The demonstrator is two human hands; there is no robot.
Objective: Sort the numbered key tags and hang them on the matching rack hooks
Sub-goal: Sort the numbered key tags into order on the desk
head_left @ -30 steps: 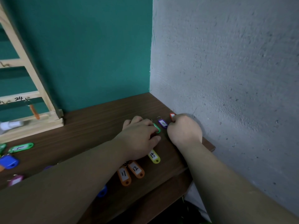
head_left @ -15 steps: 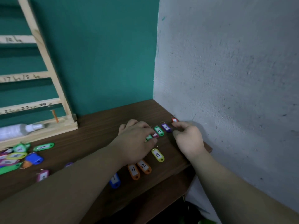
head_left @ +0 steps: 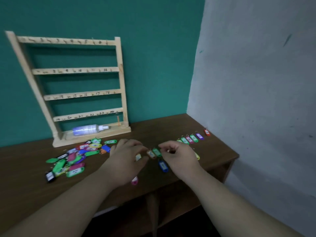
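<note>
Hovering left hand (head_left: 127,159): curled over pale tag (head_left: 138,157), grip unreadable.
Right hand (head_left: 179,158): curled, grip unreadable too.
Orange tag (head_left: 151,154): lay between them.

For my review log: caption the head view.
Left hand and right hand over the table, between sorted tag row and loose tag pile before the rack.

pink tag (head_left: 134,181) half hidden under left hand (head_left: 127,158), yellow tag (head_left: 197,156) behind right hand (head_left: 179,157), rack (head_left: 121,82) numbers mostly blurred
</note>
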